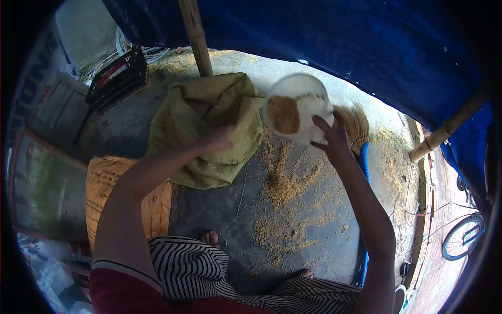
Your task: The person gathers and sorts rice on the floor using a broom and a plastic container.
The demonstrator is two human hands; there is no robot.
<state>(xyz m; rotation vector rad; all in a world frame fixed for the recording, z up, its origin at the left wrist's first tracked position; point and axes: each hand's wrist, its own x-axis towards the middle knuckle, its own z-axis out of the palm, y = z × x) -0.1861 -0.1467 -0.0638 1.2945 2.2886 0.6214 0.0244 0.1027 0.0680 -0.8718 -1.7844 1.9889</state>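
Note:
My right hand [332,135] grips the rim of a round white bowl [306,83], thumb and fingers apart around its edge. The bowl is tilted, and a patch of brown grain or meal [283,115] lies in it. My left hand [222,138] is over the green woven sack [204,170], blurred by motion, so its fingers do not show clearly. The sack stands slumped on the floor with folded, creased sides. Loose yellowish grain [285,183] is scattered over the concrete below the bowl.
A straw broom [354,123] with a blue handle [364,162] lies at the right. An orange printed sack [157,209] is at the left, a black crate [117,78] behind it. Bamboo poles [196,39] stand near a blue tarp [334,31]. A bicycle wheel [463,236] shows far right.

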